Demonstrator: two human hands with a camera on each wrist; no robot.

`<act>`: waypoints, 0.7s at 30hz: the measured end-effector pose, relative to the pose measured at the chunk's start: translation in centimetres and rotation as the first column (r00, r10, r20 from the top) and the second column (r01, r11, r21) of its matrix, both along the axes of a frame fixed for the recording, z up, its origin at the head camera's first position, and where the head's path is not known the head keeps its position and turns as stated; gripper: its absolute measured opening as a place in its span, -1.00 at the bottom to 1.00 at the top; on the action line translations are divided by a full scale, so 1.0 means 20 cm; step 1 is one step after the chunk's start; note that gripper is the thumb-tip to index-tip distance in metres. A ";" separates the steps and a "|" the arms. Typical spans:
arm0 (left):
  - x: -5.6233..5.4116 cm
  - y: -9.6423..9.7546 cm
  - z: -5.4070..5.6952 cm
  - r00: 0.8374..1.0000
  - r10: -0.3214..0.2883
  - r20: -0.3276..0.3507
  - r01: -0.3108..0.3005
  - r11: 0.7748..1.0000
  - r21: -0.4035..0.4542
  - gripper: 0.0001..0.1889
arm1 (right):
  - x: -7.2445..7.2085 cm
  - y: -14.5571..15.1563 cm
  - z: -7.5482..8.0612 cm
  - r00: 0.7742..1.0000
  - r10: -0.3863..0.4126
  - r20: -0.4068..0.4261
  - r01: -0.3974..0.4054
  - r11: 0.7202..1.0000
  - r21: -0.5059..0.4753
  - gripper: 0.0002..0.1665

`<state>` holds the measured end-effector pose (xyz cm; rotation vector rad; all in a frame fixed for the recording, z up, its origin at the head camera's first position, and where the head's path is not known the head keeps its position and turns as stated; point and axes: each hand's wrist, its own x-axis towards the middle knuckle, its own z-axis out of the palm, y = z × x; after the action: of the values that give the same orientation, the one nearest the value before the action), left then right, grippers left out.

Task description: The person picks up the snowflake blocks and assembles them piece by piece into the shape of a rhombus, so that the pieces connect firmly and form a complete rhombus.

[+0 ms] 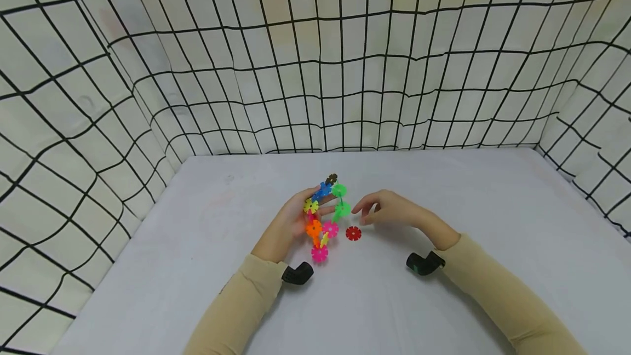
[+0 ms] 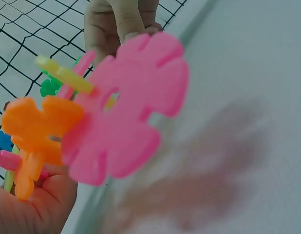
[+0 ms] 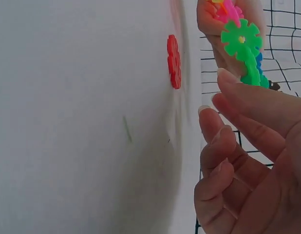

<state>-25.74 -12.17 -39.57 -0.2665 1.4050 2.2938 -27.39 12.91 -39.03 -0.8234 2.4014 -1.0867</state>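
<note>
My left hand point(image 1: 293, 217) holds a loop of joined plastic snowflake discs, its fingers reaching behind the pieces. Up its left side run blue point(image 1: 322, 190), yellow point(image 1: 311, 206) and orange point(image 1: 313, 228) discs, with a brown disc point(image 1: 332, 179) at the far tip. Green discs point(image 1: 342, 210) form the right side, and a pink disc point(image 1: 319, 255) hangs at the near end. Close to the green discs is my right hand point(image 1: 391, 208), fingers loosely bent, nothing between thumb and fingertips in the right wrist view. A single red disc point(image 3: 174, 62) lies on the table below it.
A white cloth covers the table point(image 1: 222, 185). Black grid netting point(image 1: 345, 75) over white walls rises at the back and both sides. Each sleeve cuff carries a black wrist mount, one left point(image 1: 298, 274) and one right point(image 1: 423, 263).
</note>
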 end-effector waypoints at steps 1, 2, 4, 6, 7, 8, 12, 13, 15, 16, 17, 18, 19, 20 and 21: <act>-0.01 0.00 -0.01 1.000 0.010 0.004 -0.010 1.000 0.013 -0.68 | 0.00 -0.01 0.01 1.000 0.013 0.003 -0.013 1.000 0.015 -0.70; -0.01 0.00 -0.01 1.000 0.018 0.006 -0.018 1.000 0.025 -0.68 | 0.01 -0.02 0.01 1.000 0.022 0.008 -0.022 0.999 0.032 -0.70; -0.01 0.00 -0.01 0.999 0.033 0.012 -0.034 0.998 0.050 -0.67 | 0.01 -0.04 0.02 0.999 0.036 0.013 -0.037 0.998 0.056 -0.71; -0.02 0.00 -0.01 0.999 0.043 0.016 -0.044 0.997 0.068 -0.66 | 0.01 -0.05 0.03 0.999 0.044 0.018 -0.045 0.996 0.075 -0.73; -0.02 0.00 -0.01 0.999 0.047 0.017 -0.048 0.996 0.076 -0.66 | 0.01 -0.06 0.03 0.999 0.047 0.019 -0.048 0.995 0.085 -0.73; -0.01 0.00 0.00 0.999 0.049 0.015 -0.050 0.996 0.075 -0.65 | 0.01 -0.07 0.03 0.999 0.049 0.018 -0.051 0.994 0.096 -0.74; -0.01 0.00 0.01 0.999 0.053 0.014 -0.054 0.996 0.073 -0.62 | 0.01 -0.09 0.02 0.999 0.049 0.015 -0.050 0.989 0.140 -0.76; -0.01 0.00 0.01 0.998 0.054 0.013 -0.055 0.996 0.073 -0.62 | 0.01 -0.10 0.02 0.999 0.047 0.014 -0.049 0.988 0.149 -0.76; -0.01 0.00 0.01 0.998 0.059 0.016 -0.060 0.995 0.083 -0.65 | 0.01 -0.10 0.02 0.999 0.045 0.015 -0.047 0.986 0.160 -0.77; -0.01 0.00 0.01 0.998 0.062 0.017 -0.063 0.994 0.089 -0.67 | 0.02 -0.11 0.02 0.999 0.045 0.016 -0.047 0.986 0.163 -0.77; -0.01 0.00 0.01 0.998 0.066 0.018 -0.067 0.993 0.094 -0.69 | 0.02 -0.11 0.02 0.999 0.045 0.019 -0.047 0.985 0.165 -0.77; -0.01 0.00 0.01 0.997 0.069 0.019 -0.070 0.993 0.099 -0.72 | 0.02 -0.11 0.02 0.999 0.045 0.020 -0.048 0.984 0.169 -0.76; -0.01 0.00 0.01 0.997 0.072 0.019 -0.074 0.991 0.107 -0.74 | 0.02 -0.12 0.02 0.999 0.044 0.020 -0.047 0.984 0.174 -0.76; -0.01 0.00 0.01 0.997 0.076 0.020 -0.077 0.991 0.113 -0.76 | 0.02 -0.12 0.02 0.999 0.042 0.021 -0.045 0.983 0.178 -0.76; -0.01 0.00 0.01 0.997 0.078 0.021 -0.080 0.990 0.116 -0.77 | 0.02 -0.12 0.02 0.999 0.037 0.022 -0.041 0.982 0.183 -0.76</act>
<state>-25.89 -12.15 -39.36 -0.3093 1.2672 2.4224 -26.97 10.50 -38.66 -0.7903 2.4160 -0.8385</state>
